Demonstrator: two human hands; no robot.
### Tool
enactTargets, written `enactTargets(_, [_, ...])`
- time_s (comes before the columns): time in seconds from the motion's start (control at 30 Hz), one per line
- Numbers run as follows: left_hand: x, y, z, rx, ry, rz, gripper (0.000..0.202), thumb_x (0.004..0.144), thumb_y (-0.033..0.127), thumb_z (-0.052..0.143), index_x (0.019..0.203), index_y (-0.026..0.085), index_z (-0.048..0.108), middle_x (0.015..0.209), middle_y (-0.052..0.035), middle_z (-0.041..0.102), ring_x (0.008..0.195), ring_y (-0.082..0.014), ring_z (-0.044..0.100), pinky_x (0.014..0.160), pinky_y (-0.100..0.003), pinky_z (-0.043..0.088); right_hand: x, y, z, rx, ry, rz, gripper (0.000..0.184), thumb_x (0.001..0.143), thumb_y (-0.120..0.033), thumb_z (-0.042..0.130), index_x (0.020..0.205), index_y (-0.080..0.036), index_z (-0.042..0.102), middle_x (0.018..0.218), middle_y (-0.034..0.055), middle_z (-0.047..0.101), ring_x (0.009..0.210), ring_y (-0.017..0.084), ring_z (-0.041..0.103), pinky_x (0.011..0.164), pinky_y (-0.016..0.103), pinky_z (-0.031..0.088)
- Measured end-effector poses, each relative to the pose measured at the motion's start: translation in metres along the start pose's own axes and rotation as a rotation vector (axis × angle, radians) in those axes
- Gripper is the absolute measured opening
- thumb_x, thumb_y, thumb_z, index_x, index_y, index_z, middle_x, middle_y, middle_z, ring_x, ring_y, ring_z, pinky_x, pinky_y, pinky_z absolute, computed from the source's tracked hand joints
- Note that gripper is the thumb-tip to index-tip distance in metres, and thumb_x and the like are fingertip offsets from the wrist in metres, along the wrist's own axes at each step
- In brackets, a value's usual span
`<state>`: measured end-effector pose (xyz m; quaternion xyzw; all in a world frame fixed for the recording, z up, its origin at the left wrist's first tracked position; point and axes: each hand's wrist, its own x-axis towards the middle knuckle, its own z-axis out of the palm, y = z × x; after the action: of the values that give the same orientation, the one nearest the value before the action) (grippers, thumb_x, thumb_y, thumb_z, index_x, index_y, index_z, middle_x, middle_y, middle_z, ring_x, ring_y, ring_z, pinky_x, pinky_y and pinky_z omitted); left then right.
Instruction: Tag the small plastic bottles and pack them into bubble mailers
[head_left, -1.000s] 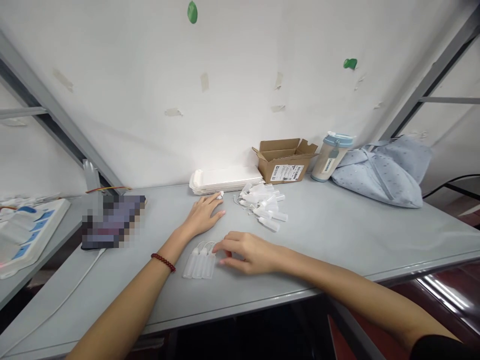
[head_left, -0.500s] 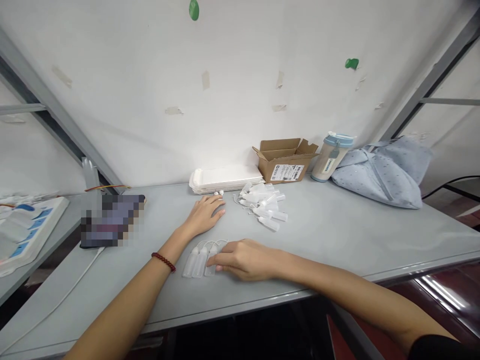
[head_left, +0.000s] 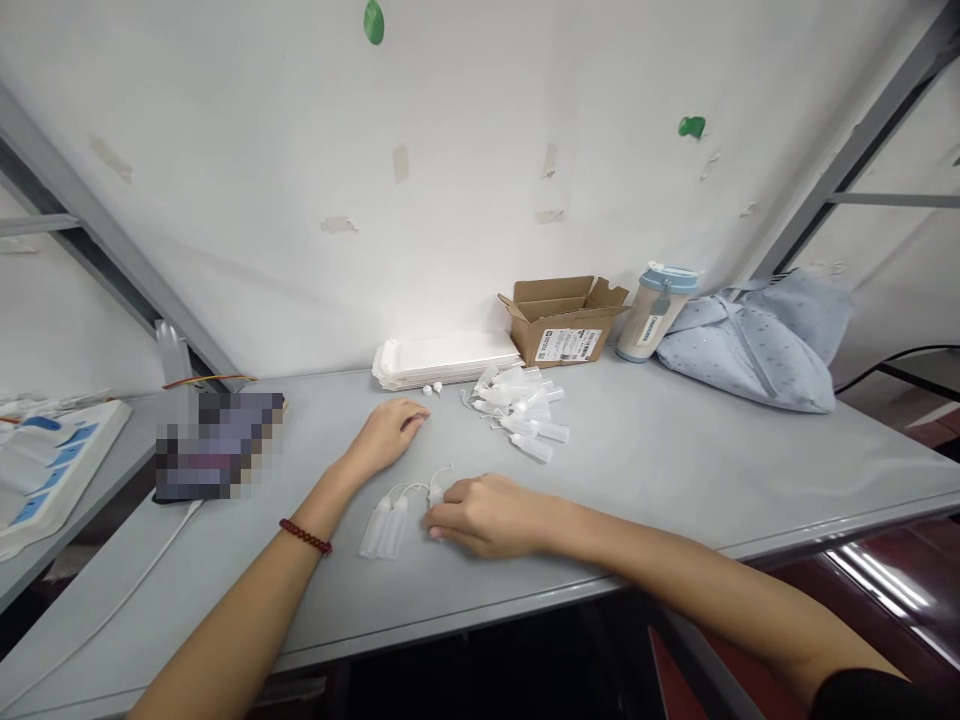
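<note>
My right hand (head_left: 484, 515) rests on the grey table (head_left: 675, 470), fingers curled round a small clear dropper bottle (head_left: 435, 497) whose tethered cap sticks up. Two more small bottles (head_left: 384, 527) lie side by side just left of it. My left hand (head_left: 386, 436), with a red bead bracelet on the wrist, lies further back, fingers curled loosely; I cannot see anything in it. Two tiny white caps (head_left: 432, 387) lie beyond its fingertips. A pile of several clear bottles (head_left: 521, 410) sits to the right of my left hand.
A stack of white trays (head_left: 446, 358) lies against the wall, beside an open cardboard box (head_left: 562, 320), a blue-lidded cup (head_left: 658, 312) and a pale blue bag (head_left: 757, 335). A blurred dark device (head_left: 217, 445) with a white cable sits left. Another bench (head_left: 45, 470) adjoins on the left.
My right hand slid left onto the row of three bottles and closed on the rightmost one. My left hand drew back from the white caps and curled its fingers.
</note>
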<state>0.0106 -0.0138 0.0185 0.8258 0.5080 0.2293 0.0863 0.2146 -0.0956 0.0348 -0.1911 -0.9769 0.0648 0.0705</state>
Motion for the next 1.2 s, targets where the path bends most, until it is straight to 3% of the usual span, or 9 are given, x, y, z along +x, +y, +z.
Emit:
enactTargets(0.17, [-0.002,0.001,-0.005,-0.096,-0.002,-0.101,0.032,0.08,0.033,0.047,0.097,0.016,0.067,0.098,-0.0079,0.069,0.085,-0.0219,0.062,0.077,-0.033,0.047,-0.002,0.014,-0.001,-0.038,0.127,0.072,0.028,0.094,-0.033,0.035,0.1,-0.018,0.058,0.077,0.0054,0.059,0.066,0.013,0.051,0.056,0.023,0.03])
enactTargets(0.37, [-0.001,0.024,-0.011,-0.389,0.068,-0.295,0.03,0.073,0.043,0.057,0.077,0.016,0.069,0.08,-0.0044,0.07,0.077,-0.0208,0.06,0.071,-0.029,0.045,-0.005,0.028,-0.004,-0.062,0.313,0.115,0.026,0.093,-0.029,0.036,0.101,-0.017,0.058,0.073,0.0049,0.057,0.066,0.014,0.05,0.057,0.024,0.032])
enactTargets(0.5, [-0.003,0.041,-0.01,-0.716,0.008,-0.389,0.03,0.065,0.043,0.067,0.07,0.014,0.068,0.066,-0.0023,0.065,0.065,-0.0163,0.056,0.065,-0.028,0.045,-0.004,0.03,-0.004,-0.027,0.367,0.116,0.025,0.093,-0.029,0.037,0.1,-0.016,0.057,0.077,0.0062,0.059,0.069,0.015,0.052,0.06,0.024,0.036])
enactTargets(0.67, [-0.006,0.047,-0.01,-1.157,-0.096,-0.434,0.026,0.062,0.038,0.074,0.073,0.014,0.069,0.066,-0.0002,0.061,0.06,-0.0101,0.053,0.062,-0.025,0.044,-0.004,0.031,-0.003,0.042,0.367,0.127,0.021,0.092,-0.028,0.039,0.1,-0.017,0.055,0.083,0.007,0.06,0.072,0.015,0.054,0.062,0.024,0.039])
enactTargets(0.8, [-0.008,0.045,-0.013,-1.2,-0.101,-0.442,0.022,0.064,0.035,0.075,0.071,0.014,0.071,0.068,-0.0012,0.062,0.063,-0.009,0.051,0.067,-0.023,0.042,-0.005,0.033,-0.003,0.067,0.372,0.139,0.02,0.091,-0.027,0.041,0.1,-0.016,0.055,0.084,0.0073,0.06,0.071,0.015,0.053,0.061,0.024,0.039])
enactTargets(1.0, [-0.009,0.048,-0.015,-1.213,-0.14,-0.446,0.027,0.065,0.04,0.073,0.069,0.014,0.073,0.088,-0.0084,0.067,0.068,-0.0118,0.053,0.076,-0.03,0.043,-0.006,0.035,-0.004,0.092,0.364,0.138,0.019,0.09,-0.025,0.041,0.1,-0.017,0.054,0.083,0.0069,0.06,0.069,0.015,0.052,0.062,0.024,0.039])
enactTargets(1.2, [-0.008,0.052,-0.016,-1.22,-0.126,-0.399,0.025,0.064,0.034,0.074,0.082,0.017,0.073,0.077,-0.0038,0.066,0.069,-0.0124,0.054,0.074,-0.029,0.044,-0.005,0.034,-0.007,0.165,0.352,0.162,0.017,0.082,-0.016,0.044,0.096,-0.018,0.052,0.082,0.0051,0.058,0.065,0.013,0.049,0.06,0.023,0.037])
